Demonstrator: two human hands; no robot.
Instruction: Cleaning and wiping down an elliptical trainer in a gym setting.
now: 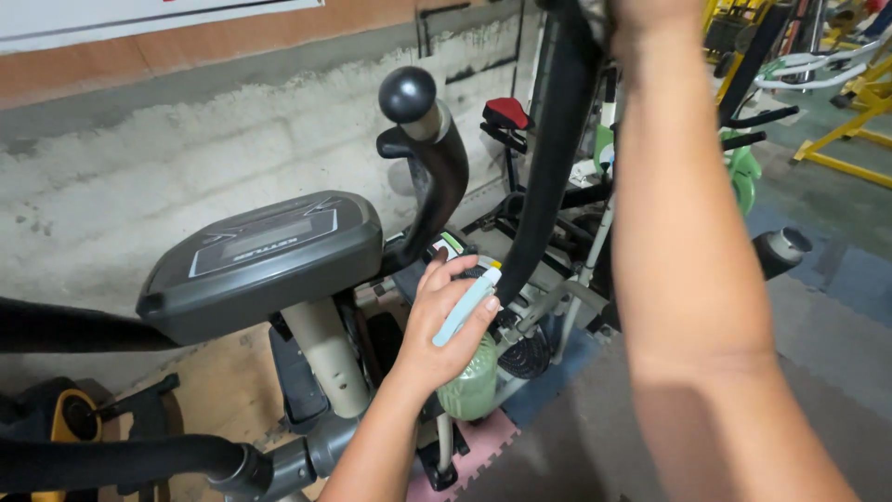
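The left hand [446,316] is wrapped around a spray bottle [469,367]. The bottle is green at the bottom and has a pale blue and white top. It sits low in the middle of the picture, just in front of the black curved handlebar [548,177] of an exercise machine. The fingers are curled on the pale trigger, and the nozzle points at the bar.

The right arm [688,270] reaches up high on the right. The right hand [641,14] is at the very top edge, up against the bar. It is cut off by the edge, so I cannot tell if it is open or closed.

To spray well, I think the nozzle should stay close to the bar and point right at it, with short, soft squeezes. The grey screen panel [265,260] is just to the left, so it looks smart to aim away from it and keep it dry. A black round knob [407,93] stands up behind the screen. Farther off on the right there are yellow frames [850,130] on the floor.
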